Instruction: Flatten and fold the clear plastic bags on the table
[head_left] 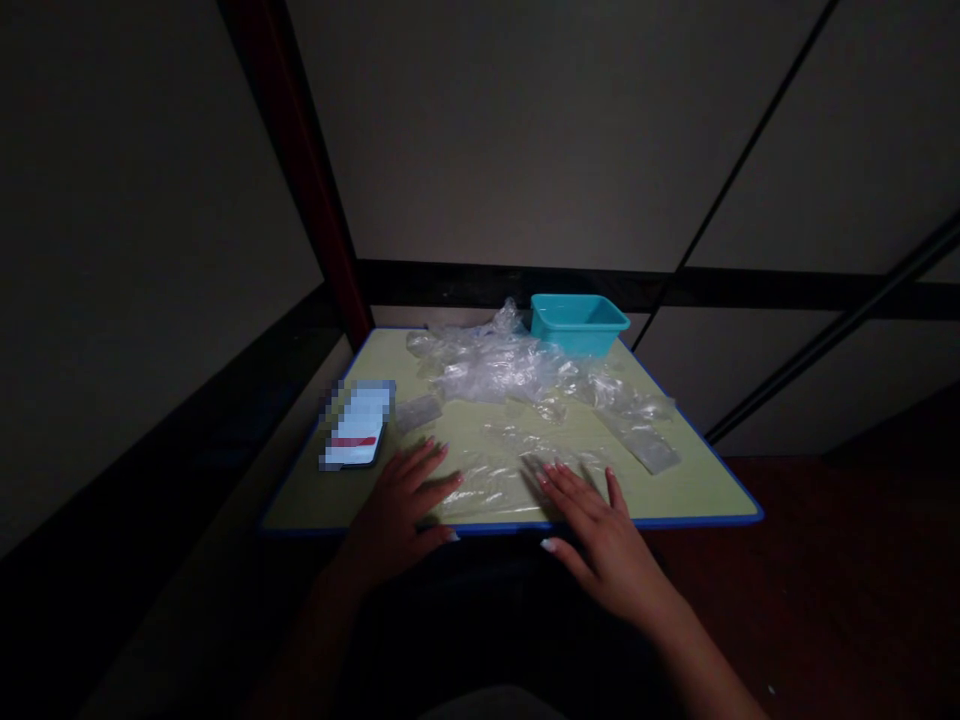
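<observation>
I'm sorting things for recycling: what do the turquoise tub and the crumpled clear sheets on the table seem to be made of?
The turquoise tub looks like rigid plastic, smooth and satiny, judging by its even colour and rounded rim. The clear sheets look like thin, glossy plastic film: they crease, catch bright highlights and let the tabletop show through. Which plastic, I can't tell.

I see thin clear plastic bags (495, 365), crinkled, glossy; teal tub (574, 335) smooth plastic; tabletop (465, 430) smooth; phone screen (364, 420) smooth.
</observation>
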